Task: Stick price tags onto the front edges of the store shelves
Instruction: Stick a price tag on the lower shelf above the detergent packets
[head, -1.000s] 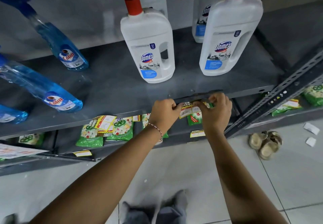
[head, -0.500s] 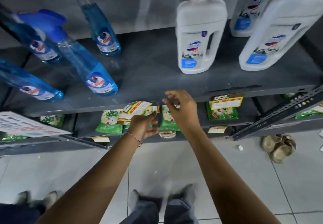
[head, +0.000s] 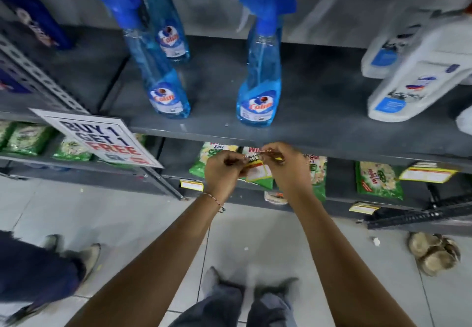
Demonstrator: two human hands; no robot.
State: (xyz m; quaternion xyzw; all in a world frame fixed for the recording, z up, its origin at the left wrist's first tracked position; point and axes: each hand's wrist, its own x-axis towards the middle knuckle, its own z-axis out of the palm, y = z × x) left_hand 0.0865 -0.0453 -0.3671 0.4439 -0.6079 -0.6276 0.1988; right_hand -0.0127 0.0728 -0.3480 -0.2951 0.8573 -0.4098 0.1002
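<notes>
White bottles (head: 419,71) motion-blurred, cropped at the right edge.

The white sign (head: 102,137) hanging at the left reads "BUY 1 GET 1 FREE". The blue spray bottles (head: 258,107) carry "Colin" labels. A green packet (head: 378,180) below says "Wheel".

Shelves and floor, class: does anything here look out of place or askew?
Yes. A pair of sandals lies on the floor tiles by the shelving, with paper scraps nearby. The "Buy 1 Get 1 Free" sign juts out from the shelf edge at a slant.
</notes>
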